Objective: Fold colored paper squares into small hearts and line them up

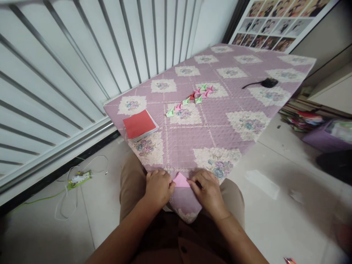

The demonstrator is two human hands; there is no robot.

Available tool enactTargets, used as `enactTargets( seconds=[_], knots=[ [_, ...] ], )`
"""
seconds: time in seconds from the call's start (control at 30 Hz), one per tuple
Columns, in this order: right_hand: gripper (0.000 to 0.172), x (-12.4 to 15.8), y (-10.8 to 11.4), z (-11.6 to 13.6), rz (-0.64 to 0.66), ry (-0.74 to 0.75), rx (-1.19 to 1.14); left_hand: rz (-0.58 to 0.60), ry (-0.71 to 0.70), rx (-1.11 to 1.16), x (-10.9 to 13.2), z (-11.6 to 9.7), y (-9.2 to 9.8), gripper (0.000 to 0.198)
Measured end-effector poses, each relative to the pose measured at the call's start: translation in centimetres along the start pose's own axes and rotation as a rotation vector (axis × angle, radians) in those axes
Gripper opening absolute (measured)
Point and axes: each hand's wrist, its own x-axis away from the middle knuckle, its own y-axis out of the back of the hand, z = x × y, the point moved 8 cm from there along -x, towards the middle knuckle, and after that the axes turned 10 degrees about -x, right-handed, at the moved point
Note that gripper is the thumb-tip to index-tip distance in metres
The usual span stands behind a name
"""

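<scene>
A small pink folded paper (180, 180) lies at the near corner of a table covered by a purple quilted cloth (209, 121). My left hand (158, 187) pinches its left edge, fingers curled and pressed together. My right hand (207, 189) presses down on its right edge with bent fingers. Both hands rest on the cloth at the table's near corner, above my lap.
A stack of square paper with a red top sheet (139, 124) lies at the table's left edge. Several small folded pink, red and green paper pieces (192, 98) sit mid-table. A black object with a cord (268, 83) lies far right. Cables and a power strip (79, 179) lie on the floor at left.
</scene>
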Motion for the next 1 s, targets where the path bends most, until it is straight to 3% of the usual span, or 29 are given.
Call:
enactTargets(
  seconds=[0.13,0.33,0.47,0.83,0.9,1.0],
  knots=[
    [0.018,0.7,0.8,1.7,-0.036,0.12,-0.037,-0.008,-0.012,-0.015,0.1,0.0,0.2,0.019],
    [0.033,3.4,-2.2,6.6,0.143,0.372,0.039,-0.027,-0.031,-0.034,0.2,-0.2,0.3,0.02],
    [0.037,4.0,-3.3,6.2,0.207,0.334,0.057,-0.015,-0.021,-0.037,0.2,0.0,0.3,0.021],
    [0.036,3.7,-3.3,5.5,0.269,0.281,0.038,0.035,-0.054,-0.035,0.6,1.0,0.1,0.014],
    [0.038,3.8,-3.5,5.5,0.279,0.259,0.029,-0.003,-0.122,-0.045,0.6,0.3,0.3,0.014],
    [0.04,3.8,-3.7,5.5,0.285,0.239,0.029,-0.111,-0.376,-0.069,1.1,-1.7,1.1,0.022]
  ],
)
